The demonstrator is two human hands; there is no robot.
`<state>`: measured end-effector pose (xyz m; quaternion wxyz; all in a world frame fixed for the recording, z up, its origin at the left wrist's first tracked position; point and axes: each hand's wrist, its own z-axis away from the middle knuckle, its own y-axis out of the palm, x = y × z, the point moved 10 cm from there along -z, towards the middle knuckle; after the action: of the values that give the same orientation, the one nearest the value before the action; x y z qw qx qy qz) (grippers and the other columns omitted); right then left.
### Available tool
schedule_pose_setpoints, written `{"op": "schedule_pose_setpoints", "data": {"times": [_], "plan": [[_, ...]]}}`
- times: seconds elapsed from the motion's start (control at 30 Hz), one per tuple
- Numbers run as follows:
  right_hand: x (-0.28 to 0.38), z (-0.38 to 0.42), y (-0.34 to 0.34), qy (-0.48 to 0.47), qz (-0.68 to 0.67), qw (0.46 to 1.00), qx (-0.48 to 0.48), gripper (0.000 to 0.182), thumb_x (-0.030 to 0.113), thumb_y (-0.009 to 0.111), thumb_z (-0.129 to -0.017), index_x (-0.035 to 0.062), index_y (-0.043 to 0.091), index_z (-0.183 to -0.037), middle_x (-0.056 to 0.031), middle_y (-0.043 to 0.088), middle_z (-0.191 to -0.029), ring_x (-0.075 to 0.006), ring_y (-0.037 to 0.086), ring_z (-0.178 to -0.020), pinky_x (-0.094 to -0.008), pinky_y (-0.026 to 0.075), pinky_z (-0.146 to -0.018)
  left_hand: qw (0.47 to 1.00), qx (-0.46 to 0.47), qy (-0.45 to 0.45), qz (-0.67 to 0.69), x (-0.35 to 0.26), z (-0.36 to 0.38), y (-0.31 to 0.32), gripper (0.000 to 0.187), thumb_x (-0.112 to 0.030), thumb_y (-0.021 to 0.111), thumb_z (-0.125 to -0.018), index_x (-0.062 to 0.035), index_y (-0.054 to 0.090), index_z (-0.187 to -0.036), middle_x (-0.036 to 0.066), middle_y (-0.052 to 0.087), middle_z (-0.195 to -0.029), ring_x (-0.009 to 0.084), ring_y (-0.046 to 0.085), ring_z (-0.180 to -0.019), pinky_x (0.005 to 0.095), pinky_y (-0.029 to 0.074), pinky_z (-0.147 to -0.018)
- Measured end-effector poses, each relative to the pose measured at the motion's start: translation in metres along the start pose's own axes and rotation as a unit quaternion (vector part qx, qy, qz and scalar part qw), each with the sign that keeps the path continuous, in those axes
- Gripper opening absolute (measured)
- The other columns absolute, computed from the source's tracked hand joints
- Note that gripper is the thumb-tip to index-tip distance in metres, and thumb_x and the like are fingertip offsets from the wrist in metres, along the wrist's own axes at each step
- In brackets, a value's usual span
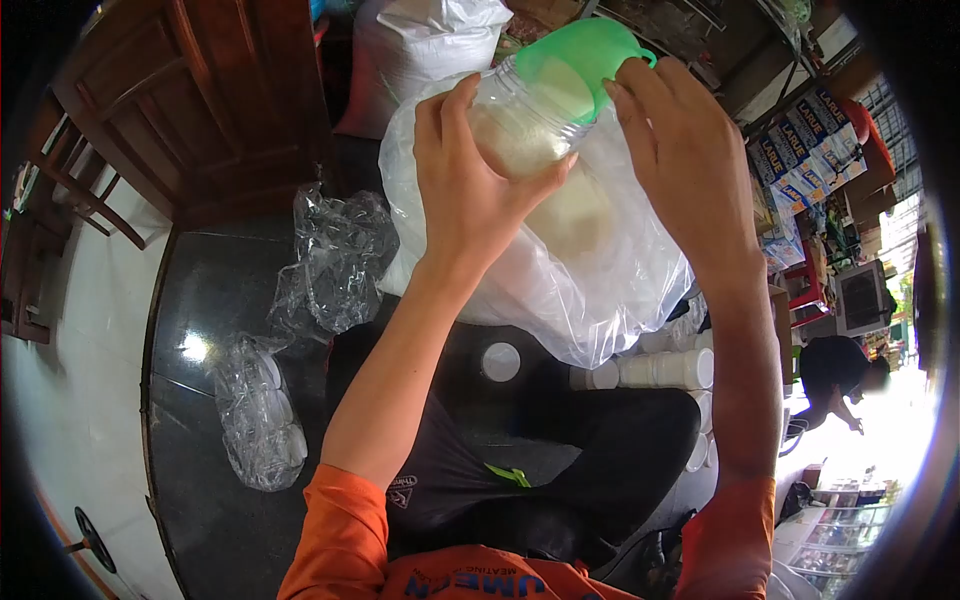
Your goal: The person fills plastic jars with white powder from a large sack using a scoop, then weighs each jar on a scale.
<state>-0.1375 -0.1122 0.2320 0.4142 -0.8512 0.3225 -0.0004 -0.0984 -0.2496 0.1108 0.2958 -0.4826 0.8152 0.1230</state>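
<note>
My left hand [465, 170] is wrapped around a clear plastic jar [520, 135] with a threaded neck, tilted toward the upper right. Something pale shows inside it. At the jar's mouth is a translucent green plastic scoop [585, 60] with a small loop on its edge, and whitish material shows through it. My right hand [665, 130] pinches the scoop's near edge, fingers closed. Beneath both hands spreads a large clear plastic bag [600, 290] with pale contents. Whether the scoop reaches inside the jar's neck is hard to make out.
Crumpled clear plastic [335, 260] and a wrapped stack of white lids [260, 415] lie left on the dark floor. One white lid [500, 361] sits between my legs, with white stacks [665, 369] to the right. A white sack [430, 45] stands behind. Another person [835, 375] is far right.
</note>
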Motion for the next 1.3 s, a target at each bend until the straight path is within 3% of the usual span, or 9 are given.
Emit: {"op": "schedule_pose_setpoints", "data": {"times": [0.33,0.43,0.53,0.73,0.83,0.97,1.03,1.17,1.3], "plan": [[0.004,-0.005,-0.007,-0.008,-0.042,0.999,-0.022,0.014,0.018,0.066,-0.101,0.0077,0.067,-0.11,-0.0127,0.062,-0.092,-0.0344,0.068,-0.087,-0.0471,0.056,-0.073,0.997,0.004,-0.063,0.036,0.007,0.0,-0.002,0.1,-0.038,0.099,-0.068,0.0037,0.046,-0.143,0.022,0.048,-0.129,0.038,0.054,-0.119,0.0479,0.048,-0.104],[-0.011,-0.007,-0.011,0.034,-0.069,0.996,-0.037,0.016,0.021,0.065,-0.106,0.0055,0.07,-0.109,-0.0137,0.064,-0.084,-0.028,0.062,-0.07,-0.0397,0.051,-0.068,0.997,0.001,-0.062,0.048,0.007,0.0,-0.002,0.101,-0.038,0.099,-0.068,0.0039,0.046,-0.143,0.022,0.048,-0.129,0.0375,0.054,-0.12,0.0475,0.046,-0.105],[-0.035,-0.004,-0.005,0.137,-0.127,0.982,0.001,0.021,0.025,0.065,-0.102,0.005,0.072,-0.104,-0.0156,0.065,-0.076,-0.0352,0.063,-0.065,-0.0419,0.052,-0.067,0.997,-0.003,-0.059,0.052,0.008,0.0,-0.004,0.101,-0.038,0.099,-0.068,0.004,0.046,-0.143,0.022,0.047,-0.129,0.0372,0.053,-0.12,0.0473,0.046,-0.106],[-0.103,0.032,0.016,0.342,-0.297,0.891,0.024,0.034,0.035,0.062,-0.103,0.0035,0.075,-0.098,-0.0011,0.059,-0.065,-0.0087,0.052,-0.06,-0.0302,0.042,-0.059,0.996,-0.017,-0.072,0.058,0.014,0.001,-0.007,0.102,-0.037,0.1,-0.067,0.0027,0.046,-0.143,0.021,0.046,-0.13,0.0359,0.053,-0.121,0.0465,0.045,-0.106],[-0.118,0.06,0.017,0.392,-0.263,0.881,0.022,0.035,0.035,0.062,-0.102,0.0029,0.074,-0.096,-0.0017,0.056,-0.064,-0.0083,0.049,-0.059,-0.0298,0.04,-0.059,0.993,-0.035,-0.084,0.076,0.018,0.002,-0.009,0.101,-0.036,0.101,-0.066,0.0022,0.047,-0.143,0.02,0.048,-0.129,0.0343,0.053,-0.121,0.0458,0.045,-0.106],[-0.095,0.088,0.061,0.299,-0.167,0.93,0.131,0.034,0.034,0.06,-0.102,0.004,0.076,-0.102,-0.0212,0.075,-0.085,-0.0374,0.074,-0.08,-0.0462,0.056,-0.075,0.988,-0.075,-0.084,0.101,0.027,0.004,-0.01,0.098,-0.033,0.103,-0.064,0.0022,0.05,-0.139,0.018,0.05,-0.127,0.0322,0.053,-0.121,0.0449,0.045,-0.104],[-0.08,0.097,0.083,0.313,-0.143,0.918,0.198,0.033,0.033,0.059,-0.102,0.0048,0.076,-0.104,-0.0274,0.075,-0.098,-0.0484,0.072,-0.097,-0.0548,0.056,-0.087,0.986,-0.088,-0.07,0.12,0.027,0.004,-0.01,0.095,-0.031,0.103,-0.064,0.0012,0.052,-0.137,0.017,0.052,-0.128,0.0319,0.054,-0.12,0.0447,0.045,-0.103],[-0.067,0.11,0.116,0.317,-0.178,0.888,0.28,0.039,0.037,0.057,-0.106,0.0045,0.065,-0.127,-0.0292,0.075,-0.105,-0.0512,0.07,-0.102,-0.0552,0.054,-0.093,0.983,-0.086,-0.055,0.151,0.023,0.004,-0.007,0.093,-0.033,0.103,-0.065,-0.001,0.053,-0.137,0.016,0.054,-0.128,0.0311,0.054,-0.12,0.0455,0.046,-0.103],[-0.068,0.084,0.074,0.319,-0.425,0.841,0.097,0.057,0.044,0.061,-0.105,0.006,0.054,-0.146,-0.0271,0.073,-0.119,-0.0399,0.073,-0.113,-0.0479,0.056,-0.095,0.993,-0.046,-0.033,0.101,0.012,0.01,0.005,0.095,-0.033,0.103,-0.064,-0.0026,0.053,-0.139,0.015,0.053,-0.129,0.0309,0.055,-0.121,0.0441,0.046,-0.104]]}}
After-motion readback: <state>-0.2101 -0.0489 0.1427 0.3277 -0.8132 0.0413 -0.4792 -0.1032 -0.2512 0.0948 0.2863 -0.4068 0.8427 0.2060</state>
